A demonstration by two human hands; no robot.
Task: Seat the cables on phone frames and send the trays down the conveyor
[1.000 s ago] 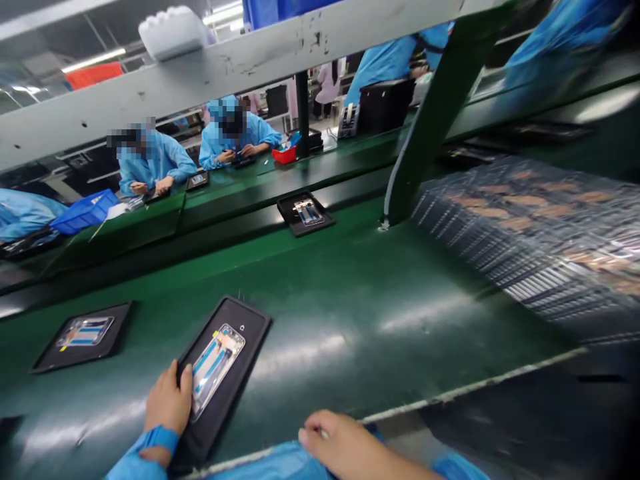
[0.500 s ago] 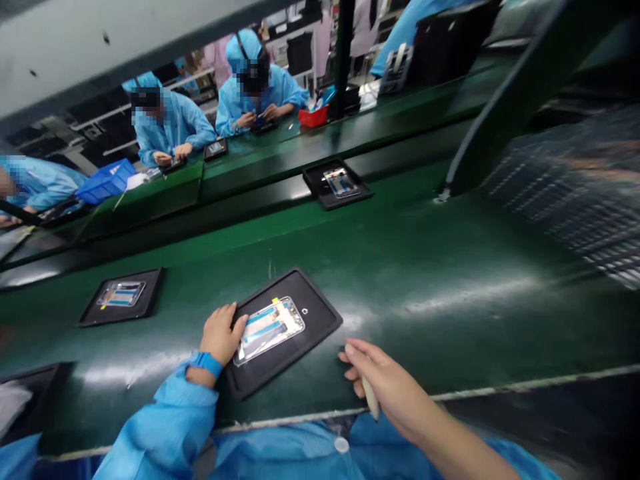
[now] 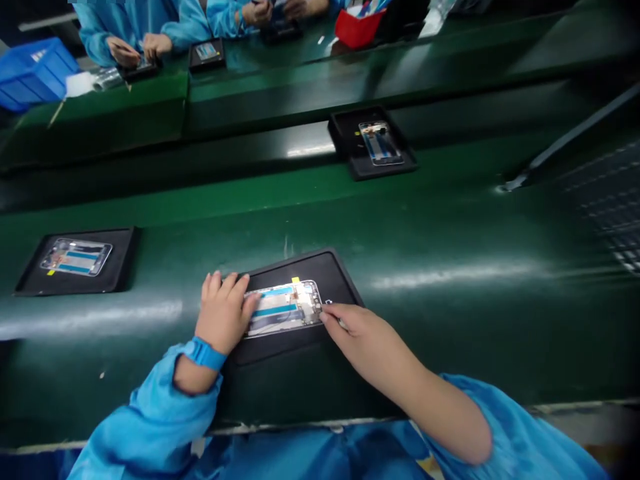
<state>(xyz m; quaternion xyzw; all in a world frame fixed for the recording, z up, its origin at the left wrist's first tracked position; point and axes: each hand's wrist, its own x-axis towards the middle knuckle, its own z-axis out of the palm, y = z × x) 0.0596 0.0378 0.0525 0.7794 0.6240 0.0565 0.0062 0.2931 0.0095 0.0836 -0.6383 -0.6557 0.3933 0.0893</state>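
Note:
An opened phone (image 3: 280, 309) with its inner parts, blue strips and a yellow tab showing lies in a black tray (image 3: 345, 283) on the green bench. My left hand (image 3: 223, 310) rests on the tray's left side, fingers stretched out, its thumb touching the phone's left end. My right hand (image 3: 370, 340) is closed in a pinch at the phone's right end. A pale pen-like tool (image 3: 343, 325) is in that pinch, mostly hidden by the fingers. Whether its tip touches the phone I cannot tell.
Further left is another black tray (image 3: 123, 270) with a phone (image 3: 77, 257). Beyond the bench's middle stands a third tray (image 3: 345, 127) holding a phone (image 3: 381, 143). Across the bench, co-workers' hands (image 3: 156, 47) work near a blue bin (image 3: 35, 73) and a red box (image 3: 357, 30).
My right hand has moved left and forward from beside the tray to the phone's right end, still holding the tool. My left hand stays at the tray. The view has tilted downward.

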